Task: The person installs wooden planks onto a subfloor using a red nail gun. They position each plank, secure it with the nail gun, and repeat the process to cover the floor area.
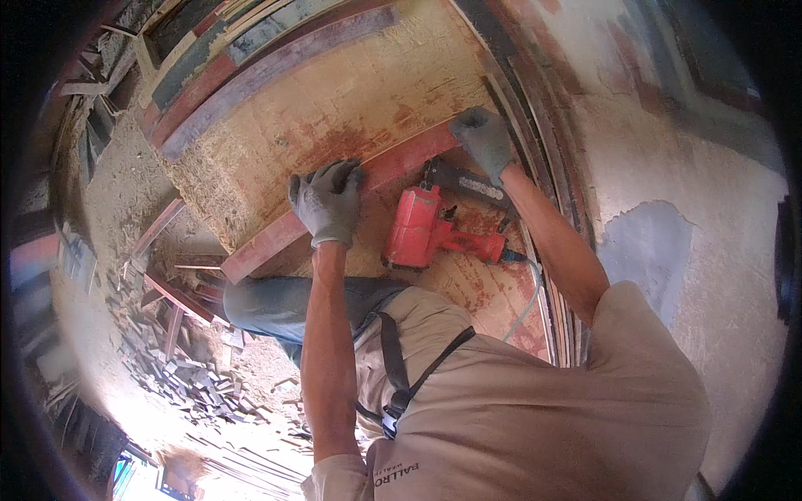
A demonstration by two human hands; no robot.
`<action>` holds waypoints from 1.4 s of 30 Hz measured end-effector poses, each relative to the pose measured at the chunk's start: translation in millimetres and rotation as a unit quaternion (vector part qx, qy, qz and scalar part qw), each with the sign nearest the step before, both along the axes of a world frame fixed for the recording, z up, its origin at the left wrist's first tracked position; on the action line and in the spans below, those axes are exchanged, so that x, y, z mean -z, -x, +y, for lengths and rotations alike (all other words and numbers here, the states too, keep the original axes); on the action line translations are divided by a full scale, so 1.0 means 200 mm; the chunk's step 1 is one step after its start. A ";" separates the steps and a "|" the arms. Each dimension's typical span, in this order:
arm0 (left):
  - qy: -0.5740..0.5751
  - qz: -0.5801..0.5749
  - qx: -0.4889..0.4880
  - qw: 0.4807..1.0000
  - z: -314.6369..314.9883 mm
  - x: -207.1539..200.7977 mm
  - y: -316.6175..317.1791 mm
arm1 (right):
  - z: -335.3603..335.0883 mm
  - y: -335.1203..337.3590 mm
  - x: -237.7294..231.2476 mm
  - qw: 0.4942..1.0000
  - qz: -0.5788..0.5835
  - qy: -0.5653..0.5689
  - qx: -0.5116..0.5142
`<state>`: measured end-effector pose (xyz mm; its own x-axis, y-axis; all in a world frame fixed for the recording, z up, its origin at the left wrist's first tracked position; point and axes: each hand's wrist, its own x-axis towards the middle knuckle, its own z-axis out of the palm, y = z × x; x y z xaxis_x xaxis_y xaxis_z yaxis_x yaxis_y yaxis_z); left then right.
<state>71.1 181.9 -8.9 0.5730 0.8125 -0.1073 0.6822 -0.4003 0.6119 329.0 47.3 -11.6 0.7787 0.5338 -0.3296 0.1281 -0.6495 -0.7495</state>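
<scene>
A long, narrow wooden board (269, 244) with a worn reddish face lies at a slant across the work surface. My left hand (327, 202), in a grey glove, grips it near the middle, fingers curled over its far edge. At the board's right end my right hand (484, 144), also gloved, is closed on it; the fingertips are partly hidden. Between my arms, on the near side of the board, a red nail gun (415, 227) lies on its side with its black magazine (472, 185) toward my right forearm. Neither hand touches the nail gun.
A stained plywood surface (292, 125) carries the board. Painted wooden strips (276, 71) are stacked at its far left, and long strips (555, 167) stand along the wall at right. A thin air hose (526, 311) runs from the nail gun. Wood offcuts (200, 392) litter the floor at left.
</scene>
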 end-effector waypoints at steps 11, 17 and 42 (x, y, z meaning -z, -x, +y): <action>-0.042 -0.001 -0.040 0.998 -0.02 -0.02 -0.03 | -0.52 0.60 -0.31 0.850 -0.304 0.237 -0.359; -0.053 0.022 -0.029 0.998 -0.02 -0.02 -0.05 | -0.62 0.72 0.02 0.867 -0.091 0.353 -0.341; -0.042 0.017 -0.050 0.998 -0.02 -0.02 -0.04 | -0.33 0.05 -0.84 0.959 0.276 0.053 -0.047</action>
